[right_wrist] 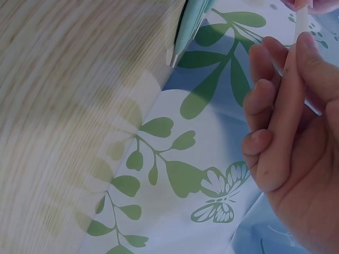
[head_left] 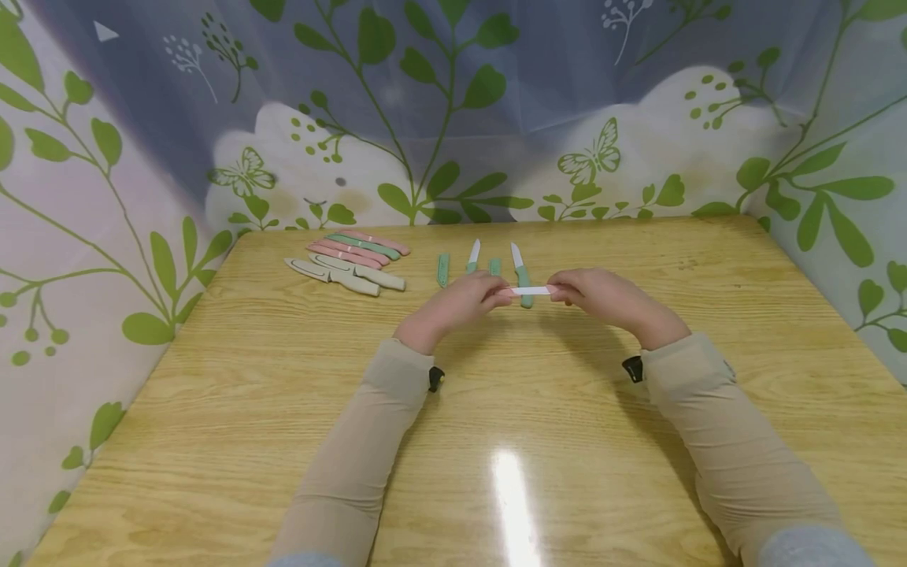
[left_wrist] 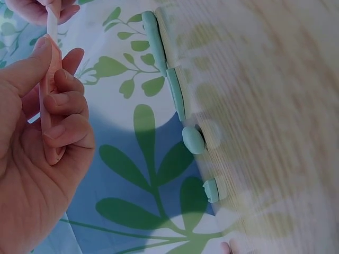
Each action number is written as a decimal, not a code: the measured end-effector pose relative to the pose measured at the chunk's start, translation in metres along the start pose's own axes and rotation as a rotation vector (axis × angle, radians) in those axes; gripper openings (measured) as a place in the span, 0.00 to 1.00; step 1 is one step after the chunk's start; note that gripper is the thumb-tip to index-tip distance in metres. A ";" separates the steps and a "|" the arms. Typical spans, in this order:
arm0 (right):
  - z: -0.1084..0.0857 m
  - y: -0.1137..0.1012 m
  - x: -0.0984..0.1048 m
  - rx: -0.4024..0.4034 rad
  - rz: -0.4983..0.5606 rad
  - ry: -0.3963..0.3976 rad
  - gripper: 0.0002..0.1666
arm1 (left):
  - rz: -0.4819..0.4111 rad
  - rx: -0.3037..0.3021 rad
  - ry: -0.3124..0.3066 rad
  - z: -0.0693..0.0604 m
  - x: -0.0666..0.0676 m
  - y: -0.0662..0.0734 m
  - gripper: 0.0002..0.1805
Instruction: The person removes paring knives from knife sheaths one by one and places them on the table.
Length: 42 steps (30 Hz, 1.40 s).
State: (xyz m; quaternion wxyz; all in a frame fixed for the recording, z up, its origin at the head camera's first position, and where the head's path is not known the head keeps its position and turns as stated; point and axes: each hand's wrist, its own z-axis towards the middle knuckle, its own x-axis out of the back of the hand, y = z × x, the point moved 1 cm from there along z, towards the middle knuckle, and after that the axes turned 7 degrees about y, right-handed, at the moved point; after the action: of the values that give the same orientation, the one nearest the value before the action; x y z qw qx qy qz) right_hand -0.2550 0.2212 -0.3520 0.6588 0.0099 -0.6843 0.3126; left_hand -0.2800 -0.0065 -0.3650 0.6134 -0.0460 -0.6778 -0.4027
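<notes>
While the left hand (head_left: 464, 301) grips a pink sheath (left_wrist: 48, 84) with its fingers curled round it, the right hand (head_left: 605, 295) is wrapped about a pink handle (right_wrist: 286, 127), thumb laid along the top. Between the two hands a white blade (head_left: 531, 290) runs almost level from left to right, joining the pink pieces (how far its tip sits inside the sheath, I cannot tell). All of this is held toward the far part of a wooden table (head_left: 212, 441), near the middle.

Just beyond the hands lie four green pieces, spaced side by side: from left to right, a green sheath (head_left: 443, 269), a green knife (head_left: 473, 256) with its handle partly hidden by the left hand, a second green sheath (head_left: 495, 266), and another green knife (head_left: 524, 287), its bare blade pointing far and its handle crossed in the head view by the held blade. Well to the left, a group of pink knives (head_left: 347, 253) lies with a green one (head_left: 364, 244) among them, and two cream knives (head_left: 357, 283) rest on the near side of that group. Past the far edge hangs a leaf-printed cloth (head_left: 553, 79); beige sleeves (head_left: 340, 472) cover both forearms.
</notes>
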 end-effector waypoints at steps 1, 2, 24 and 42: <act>0.000 0.000 0.000 0.000 -0.001 0.000 0.17 | -0.001 0.002 0.000 0.000 0.000 0.000 0.16; 0.000 0.000 0.000 0.001 -0.002 0.001 0.17 | -0.003 0.005 0.000 0.000 0.000 -0.001 0.16; -0.004 0.004 0.005 -0.037 0.006 -0.007 0.17 | 0.002 0.021 0.000 0.002 0.000 -0.004 0.17; -0.001 0.022 0.016 -0.175 0.068 0.017 0.23 | 0.011 0.097 0.071 0.008 0.003 -0.010 0.22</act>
State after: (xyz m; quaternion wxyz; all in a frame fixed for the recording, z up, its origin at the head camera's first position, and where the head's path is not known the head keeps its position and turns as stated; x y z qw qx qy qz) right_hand -0.2657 0.2458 -0.3470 0.6521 -0.0735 -0.7032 0.2737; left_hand -0.2929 -0.0099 -0.3667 0.6408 -0.0055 -0.6741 -0.3674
